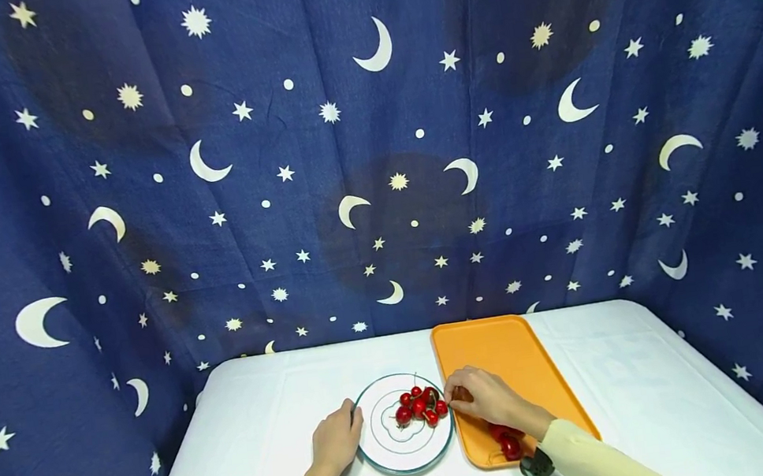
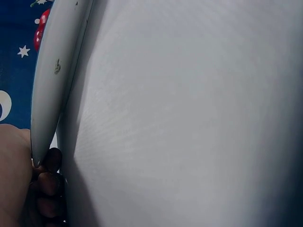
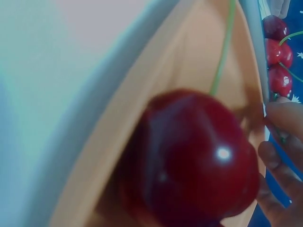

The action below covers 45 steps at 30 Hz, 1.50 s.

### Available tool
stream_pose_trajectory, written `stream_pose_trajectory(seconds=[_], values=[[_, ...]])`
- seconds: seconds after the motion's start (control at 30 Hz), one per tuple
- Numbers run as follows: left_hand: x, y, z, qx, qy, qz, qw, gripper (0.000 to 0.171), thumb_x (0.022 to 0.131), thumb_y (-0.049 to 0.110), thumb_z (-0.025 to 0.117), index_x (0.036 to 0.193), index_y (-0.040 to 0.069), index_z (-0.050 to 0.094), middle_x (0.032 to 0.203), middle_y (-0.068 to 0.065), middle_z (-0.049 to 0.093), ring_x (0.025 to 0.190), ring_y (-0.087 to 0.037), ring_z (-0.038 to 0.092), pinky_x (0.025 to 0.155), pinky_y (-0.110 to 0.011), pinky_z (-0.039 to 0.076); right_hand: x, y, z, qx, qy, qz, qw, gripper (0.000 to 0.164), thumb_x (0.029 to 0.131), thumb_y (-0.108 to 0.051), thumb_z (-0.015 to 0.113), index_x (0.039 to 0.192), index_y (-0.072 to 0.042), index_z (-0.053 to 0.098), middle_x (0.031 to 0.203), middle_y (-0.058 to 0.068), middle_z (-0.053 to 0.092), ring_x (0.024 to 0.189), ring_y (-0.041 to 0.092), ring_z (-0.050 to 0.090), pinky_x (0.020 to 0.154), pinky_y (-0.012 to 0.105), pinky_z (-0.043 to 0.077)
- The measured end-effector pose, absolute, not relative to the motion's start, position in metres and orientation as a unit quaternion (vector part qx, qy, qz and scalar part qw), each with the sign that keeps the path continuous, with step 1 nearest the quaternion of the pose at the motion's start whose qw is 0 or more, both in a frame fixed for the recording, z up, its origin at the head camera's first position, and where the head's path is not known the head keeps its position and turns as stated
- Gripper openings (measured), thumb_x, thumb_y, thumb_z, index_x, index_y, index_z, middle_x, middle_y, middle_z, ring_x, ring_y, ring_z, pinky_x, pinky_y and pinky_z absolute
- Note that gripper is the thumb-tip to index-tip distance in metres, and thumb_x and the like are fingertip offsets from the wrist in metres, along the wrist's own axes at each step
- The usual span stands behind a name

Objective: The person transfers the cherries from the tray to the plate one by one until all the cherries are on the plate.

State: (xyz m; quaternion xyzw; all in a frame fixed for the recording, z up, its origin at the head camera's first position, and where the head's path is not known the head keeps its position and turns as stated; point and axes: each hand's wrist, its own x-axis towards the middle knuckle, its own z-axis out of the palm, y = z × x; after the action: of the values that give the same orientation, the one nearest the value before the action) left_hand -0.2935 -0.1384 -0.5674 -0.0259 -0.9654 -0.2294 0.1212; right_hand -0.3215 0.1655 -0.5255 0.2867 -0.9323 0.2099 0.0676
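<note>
A white plate (image 1: 408, 457) with a dark rim carries several red cherries (image 1: 420, 406) with green stems. My left hand (image 1: 337, 438) grips the plate's left edge; in the left wrist view its curled fingers (image 2: 49, 183) lie beneath the rim. At the plate's right edge, my right hand (image 1: 483, 398) has thumb and fingers brought together beside the outermost cherry (image 1: 441, 408). A bit of green stem shows at these fingers in the right wrist view, so they seem to pinch a cherry by its stem, though the grip is partly hidden.
An orange tray (image 1: 501, 342) lies right of the plate, under my right forearm. More cherries (image 1: 510, 447) sit at its near end; one large dark red cherry (image 3: 189, 161) fills the right wrist view. A white cloth (image 1: 260, 412) covers the table; a starry blue curtain (image 1: 282, 242) stands behind.
</note>
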Motion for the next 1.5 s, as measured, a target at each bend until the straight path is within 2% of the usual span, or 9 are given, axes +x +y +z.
stream_pose_trajectory(seconds=[0.27,0.53,0.7,0.87,1.1,1.3,1.5], values=[[-0.292,-0.138,-0.567,-0.022,-0.965,-0.233,0.118,0.033,0.105,0.027,0.054,0.119,0.001,0.068,0.095,-0.015,0.076,0.079,-0.029,0.070,0.072,-0.044,0.052,-0.320,0.167,-0.526,0.300,-0.928,0.210,0.065,0.011,0.090,-0.017,0.080,0.093,-0.025,0.072,0.093,-0.012,0.068,0.085,0.006,0.054,0.077,0.028,0.050],[-0.295,-0.138,-0.567,-0.021,-0.966,-0.229,0.117,0.034,0.105,0.028,0.054,0.121,0.001,0.068,0.097,-0.015,0.076,0.080,-0.030,0.071,0.074,-0.045,0.054,-0.320,0.179,-0.520,0.300,-0.928,0.211,0.073,0.021,0.091,-0.015,0.078,0.110,-0.019,0.070,0.105,-0.005,0.071,0.092,0.012,0.063,0.081,0.029,0.055],[-0.293,-0.137,-0.565,-0.022,-0.966,-0.229,0.120,0.033,0.104,0.027,0.055,0.119,0.001,0.068,0.096,-0.015,0.076,0.079,-0.028,0.070,0.072,-0.043,0.053,-0.322,0.190,-0.518,0.311,-0.923,0.212,0.079,0.022,0.092,-0.013,0.076,0.113,-0.016,0.069,0.105,-0.003,0.072,0.091,0.015,0.066,0.080,0.028,0.056],[-0.295,-0.137,-0.566,-0.018,-0.966,-0.231,0.113,0.034,0.104,0.028,0.054,0.120,0.002,0.068,0.097,-0.015,0.076,0.080,-0.029,0.070,0.073,-0.044,0.053,-0.322,0.200,-0.515,0.313,-0.925,0.212,0.040,0.023,0.095,-0.017,0.074,0.117,-0.016,0.067,0.109,-0.003,0.069,0.092,0.013,0.062,0.080,0.028,0.054],[-0.294,-0.138,-0.566,-0.013,-0.967,-0.232,0.102,0.040,0.105,0.029,0.052,0.129,0.000,0.065,0.111,-0.019,0.076,0.098,-0.037,0.073,0.087,-0.051,0.055,-0.318,0.212,-0.513,0.331,-0.914,0.231,-0.026,0.027,0.097,-0.029,0.071,0.121,-0.016,0.066,0.111,-0.001,0.066,0.090,0.011,0.056,0.080,0.025,0.049],[-0.290,-0.137,-0.565,-0.018,-0.965,-0.241,0.105,0.040,0.105,0.028,0.052,0.128,-0.001,0.065,0.112,-0.020,0.076,0.099,-0.038,0.073,0.087,-0.052,0.055,-0.317,0.219,-0.510,0.351,-0.899,0.249,-0.076,0.033,0.097,-0.039,0.070,0.122,-0.017,0.065,0.113,-0.002,0.067,0.091,0.011,0.056,0.082,0.025,0.048],[-0.289,-0.136,-0.562,-0.018,-0.966,-0.236,0.108,0.039,0.105,0.028,0.053,0.128,-0.001,0.066,0.111,-0.019,0.076,0.098,-0.037,0.073,0.086,-0.051,0.055,-0.318,0.220,-0.511,0.378,-0.885,0.252,-0.100,0.028,0.097,-0.037,0.071,0.117,-0.019,0.067,0.112,-0.003,0.067,0.090,0.010,0.056,0.081,0.023,0.047]])
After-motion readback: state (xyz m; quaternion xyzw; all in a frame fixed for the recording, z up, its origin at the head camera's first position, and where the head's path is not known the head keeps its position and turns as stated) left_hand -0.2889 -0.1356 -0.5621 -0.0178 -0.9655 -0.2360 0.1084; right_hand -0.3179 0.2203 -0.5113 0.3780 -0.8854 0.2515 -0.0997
